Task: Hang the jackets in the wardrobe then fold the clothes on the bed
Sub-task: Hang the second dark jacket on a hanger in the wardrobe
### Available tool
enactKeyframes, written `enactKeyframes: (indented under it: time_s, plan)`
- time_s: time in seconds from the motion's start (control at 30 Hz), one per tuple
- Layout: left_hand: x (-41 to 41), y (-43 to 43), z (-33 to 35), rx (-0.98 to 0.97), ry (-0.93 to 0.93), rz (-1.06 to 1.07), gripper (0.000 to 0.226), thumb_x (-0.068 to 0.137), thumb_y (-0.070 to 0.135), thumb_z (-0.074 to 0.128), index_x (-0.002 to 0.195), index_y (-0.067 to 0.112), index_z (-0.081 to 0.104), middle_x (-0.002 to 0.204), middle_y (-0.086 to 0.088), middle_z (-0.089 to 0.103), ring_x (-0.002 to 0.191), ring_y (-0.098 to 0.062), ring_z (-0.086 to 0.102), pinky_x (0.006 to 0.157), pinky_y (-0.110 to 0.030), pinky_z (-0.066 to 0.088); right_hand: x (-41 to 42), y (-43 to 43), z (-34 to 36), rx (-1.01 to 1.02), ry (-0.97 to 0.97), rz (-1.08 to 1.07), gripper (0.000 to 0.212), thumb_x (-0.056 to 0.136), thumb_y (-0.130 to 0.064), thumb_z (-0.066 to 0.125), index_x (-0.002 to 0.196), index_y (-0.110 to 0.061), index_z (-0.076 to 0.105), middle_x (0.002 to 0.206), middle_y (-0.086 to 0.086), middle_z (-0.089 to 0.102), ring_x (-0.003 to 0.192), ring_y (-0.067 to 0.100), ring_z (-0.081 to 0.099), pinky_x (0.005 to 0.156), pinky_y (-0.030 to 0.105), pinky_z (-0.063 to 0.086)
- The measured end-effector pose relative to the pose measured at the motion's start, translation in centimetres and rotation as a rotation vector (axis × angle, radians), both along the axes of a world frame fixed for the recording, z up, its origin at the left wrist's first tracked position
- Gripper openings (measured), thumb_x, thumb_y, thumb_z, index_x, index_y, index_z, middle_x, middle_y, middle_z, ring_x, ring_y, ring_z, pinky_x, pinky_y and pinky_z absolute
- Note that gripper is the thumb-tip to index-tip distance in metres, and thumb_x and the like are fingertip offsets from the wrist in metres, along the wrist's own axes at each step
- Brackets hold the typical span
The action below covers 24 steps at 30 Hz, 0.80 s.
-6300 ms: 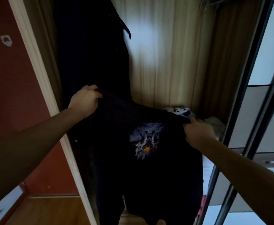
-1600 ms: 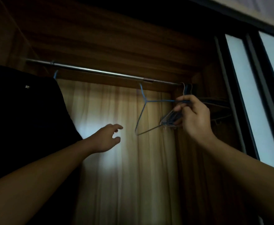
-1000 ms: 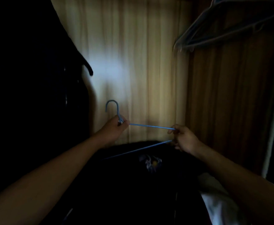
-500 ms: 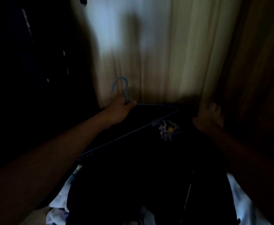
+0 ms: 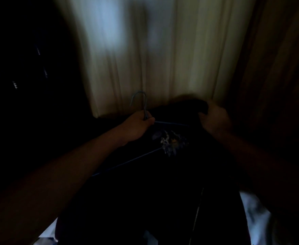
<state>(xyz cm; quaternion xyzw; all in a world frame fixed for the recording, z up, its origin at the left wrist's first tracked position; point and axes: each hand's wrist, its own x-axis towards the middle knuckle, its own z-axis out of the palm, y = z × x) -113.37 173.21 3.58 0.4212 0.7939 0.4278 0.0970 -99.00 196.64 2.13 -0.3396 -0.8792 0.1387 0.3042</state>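
Fingers [image 5: 149, 120] of the left hand [image 5: 136, 126] are clamped round the neck of the blue wire hanger [image 5: 127, 162], just under its hook, which sticks up against the pale, streaky back of the wardrobe [image 5: 163, 59]. The left forearm reaches in long from the lower left, wrist straight. Over on the other side, the right hand [image 5: 214, 119] is knuckles-up, fingers bunched into the top edge of the black jacket [image 5: 145, 191], gripping the cloth. One wire arm runs from the left fist towards the right hand and slips out of sight at the fabric; the bottom wire slants down-left across the jacket's front. The jacket lies spread below both hands, its small pale print [image 5: 171, 142] just under the hanger and its zip [image 5: 196, 209] trailing towards us. Something dark hangs at far left [image 5: 30, 68], too dim to make out. White cloth [image 5: 255, 218] shows at lower right.
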Motion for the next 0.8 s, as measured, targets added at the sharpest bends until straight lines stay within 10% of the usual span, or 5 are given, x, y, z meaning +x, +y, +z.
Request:
enactKeyframes:
  time_s: [0.33, 0.5, 0.63, 0.8]
  plan:
    - [2.0, 3.0, 4.5, 0.212, -0.161, 0.074, 0.023, 0.1, 0.02, 0.054, 0.077, 0.021, 0.05, 0.053, 0.012, 0.05, 0.043, -0.001, 0.044, 0.042, -0.02, 0.033, 2.2, -8.9, 8.7, 0.225, 0.124, 0.411, 0.04, 0.086, -0.028, 0.063, 0.118, -0.024, 0.039, 0.089, 0.013, 0.066, 0.08, 0.036, 0.067, 0.064, 0.042, 0.055]
    - [2.6, 2.4, 2.6, 0.224, -0.087, -0.002, 0.031, 0.098, 0.006, 0.054, 0.07, 0.02, 0.049, 0.059, 0.006, 0.051, 0.056, -0.008, 0.049, 0.06, -0.026, 0.039, 3.0, -8.5, 7.8, 0.323, -0.472, 0.33, 0.078, 0.082, -0.059, 0.061, 0.147, -0.035, 0.027, 0.131, 0.011, 0.056, 0.118, 0.034, 0.056, 0.089, 0.042, 0.052]
    - [2.8, 1.7, 0.9, 0.26, -0.099, -0.071, 0.035, 0.1, 0.004, 0.055, 0.069, 0.018, 0.047, 0.064, 0.002, 0.044, 0.062, -0.011, 0.043, 0.067, -0.029, 0.036, 2.6, -7.6, 6.6, 0.238, -0.519, 0.356, 0.073, 0.078, -0.077, 0.059, 0.134, -0.031, 0.048, 0.139, 0.01, 0.04, 0.133, 0.033, 0.04, 0.108, 0.043, 0.038]
    - [3.4, 0.8, 0.4, 0.271, -0.031, -0.153, 0.03, 0.097, 0.001, 0.057, 0.073, 0.019, 0.053, 0.066, 0.004, 0.052, 0.059, -0.003, 0.048, 0.062, -0.024, 0.039, 0.8, -9.2, 3.9, 0.479, -0.31, 0.436, 0.07, 0.082, -0.073, 0.06, 0.12, -0.018, 0.04, 0.108, 0.009, 0.07, 0.097, 0.033, 0.068, 0.072, 0.038, 0.05]
